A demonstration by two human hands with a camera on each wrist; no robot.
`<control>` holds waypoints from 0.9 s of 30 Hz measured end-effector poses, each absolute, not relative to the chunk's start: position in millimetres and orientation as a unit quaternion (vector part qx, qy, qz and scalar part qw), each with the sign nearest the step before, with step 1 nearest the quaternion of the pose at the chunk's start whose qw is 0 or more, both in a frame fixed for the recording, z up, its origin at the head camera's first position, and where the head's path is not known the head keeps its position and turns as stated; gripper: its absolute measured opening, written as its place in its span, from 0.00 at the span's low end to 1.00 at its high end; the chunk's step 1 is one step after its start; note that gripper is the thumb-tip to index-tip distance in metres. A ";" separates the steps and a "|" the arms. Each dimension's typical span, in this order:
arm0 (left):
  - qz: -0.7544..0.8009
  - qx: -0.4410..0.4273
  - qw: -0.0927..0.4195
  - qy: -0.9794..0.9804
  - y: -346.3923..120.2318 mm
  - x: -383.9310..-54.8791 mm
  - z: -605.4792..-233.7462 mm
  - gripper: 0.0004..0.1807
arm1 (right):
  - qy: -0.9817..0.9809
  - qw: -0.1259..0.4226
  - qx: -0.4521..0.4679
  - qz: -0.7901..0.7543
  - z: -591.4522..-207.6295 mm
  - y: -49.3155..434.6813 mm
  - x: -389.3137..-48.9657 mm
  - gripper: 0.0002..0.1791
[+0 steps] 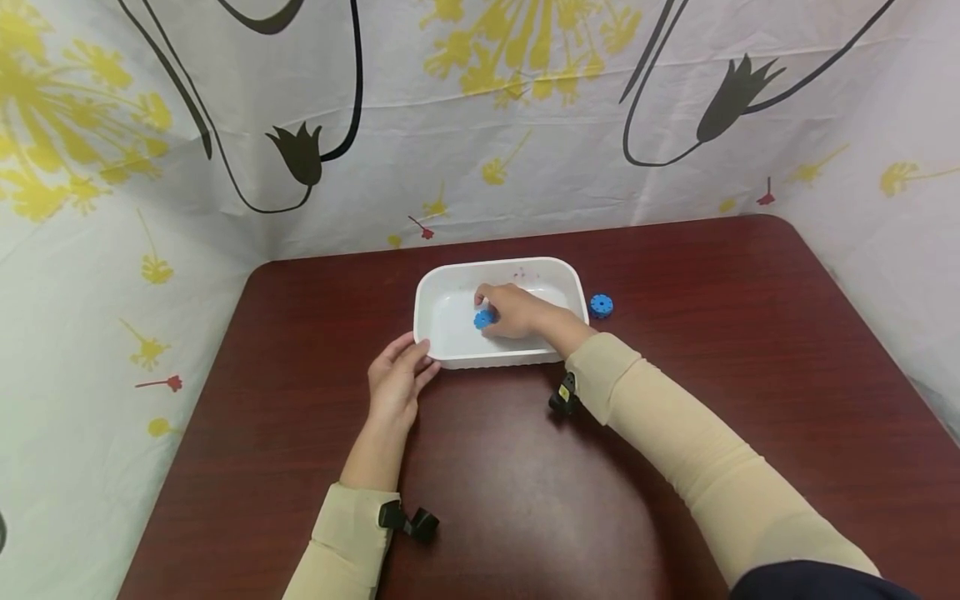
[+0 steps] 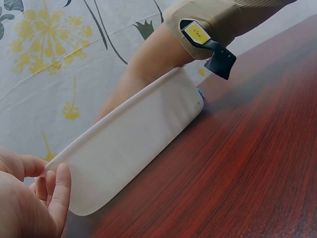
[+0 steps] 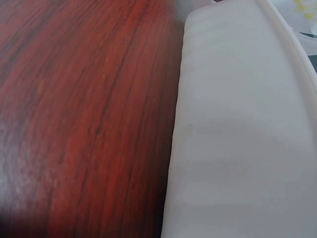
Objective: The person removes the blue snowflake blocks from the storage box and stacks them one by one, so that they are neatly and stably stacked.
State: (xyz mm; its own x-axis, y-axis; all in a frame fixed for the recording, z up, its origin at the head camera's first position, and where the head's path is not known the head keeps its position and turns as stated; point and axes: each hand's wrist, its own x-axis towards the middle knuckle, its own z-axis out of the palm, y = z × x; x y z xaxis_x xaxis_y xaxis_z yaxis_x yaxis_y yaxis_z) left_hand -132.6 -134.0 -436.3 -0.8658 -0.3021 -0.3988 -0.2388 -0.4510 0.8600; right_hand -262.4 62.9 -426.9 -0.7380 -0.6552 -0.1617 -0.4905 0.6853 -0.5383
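A white rectangular tray (image 1: 480, 361) rests on the dark red-brown table. My left hand (image 1: 397, 379) holds its near left corner, thumb over the rim and fingers against the outside; the left wrist view shows this hand (image 2: 32, 198) at the corner too. Inside the tray, my right hand (image 1: 517, 312) has its thumb and fingers curled around a small blue notched disc (image 1: 483, 319); part of the disc is hidden. Another blue notched piece (image 1: 602, 306) with small holes lies on the table just right of the tray. The right wrist view shows the tray's outer wall (image 3: 237, 129), not the hand.
The wood-grain table (image 1: 495, 483) has rounded far corners. Behind and beside it hangs a white cloth (image 1: 465, 167) with yellow and grey flower prints. Small pinkish marks (image 1: 520, 273) show on the tray's far inner wall. Black devices (image 1: 408, 521) are worn at both wrists.
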 end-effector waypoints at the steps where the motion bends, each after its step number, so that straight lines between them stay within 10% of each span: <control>1: -0.812 0.257 0.020 -0.524 -133.9 -132.6 -436.1 0.21 | 0.901 0.176 -0.316 -0.237 -426.2 63.8 -262.3 0.25; 27: -0.811 0.263 0.021 -0.522 -132.4 -130.0 -434.0 0.22 | 0.890 0.100 -0.337 -0.291 -422.4 88.2 -260.6 0.20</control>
State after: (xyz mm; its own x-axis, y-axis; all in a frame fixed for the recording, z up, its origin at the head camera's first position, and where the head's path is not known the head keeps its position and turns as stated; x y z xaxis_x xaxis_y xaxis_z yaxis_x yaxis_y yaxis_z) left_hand -130.0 -132.4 -434.0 -0.8609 -0.3082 -0.4048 -0.2408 -0.4540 0.8578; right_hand -260.6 88.2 -422.4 -0.7532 -0.6575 0.0187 -0.5418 0.6040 -0.5845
